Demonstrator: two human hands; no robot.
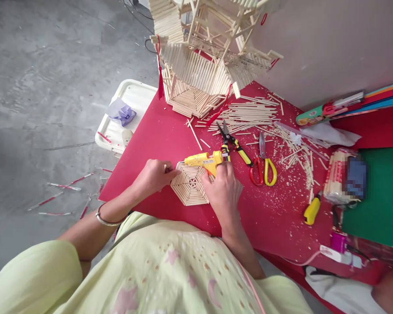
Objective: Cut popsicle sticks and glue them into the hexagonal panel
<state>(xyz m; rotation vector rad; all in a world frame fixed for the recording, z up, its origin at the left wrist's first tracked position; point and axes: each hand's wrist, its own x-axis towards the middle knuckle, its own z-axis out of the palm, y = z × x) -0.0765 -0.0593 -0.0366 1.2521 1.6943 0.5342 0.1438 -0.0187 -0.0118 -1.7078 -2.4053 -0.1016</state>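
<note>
My right hand (224, 187) is wrapped round the grip of a yellow hot glue gun (205, 160), whose nozzle points left over the edge of a hexagonal panel (190, 187). Thin pale wooden sticks form the panel, laid in rings on the red tabletop. At its upper left corner, my left hand (155, 175) is closed in a pinch, with what looks like the end of a short wooden stick (166, 167) showing between the fingers. The nozzle tip is close to my left fingertips.
A stick-built pavilion model (196, 65) with red tassels stands at the back. Loose sticks (249, 114), cutting pliers (237, 146), scissors (262, 161) and a yellow-handled cutter (312, 210) lie to the right. A white stool (140, 93) stands left. Another person's arm (391, 290) shows lower right.
</note>
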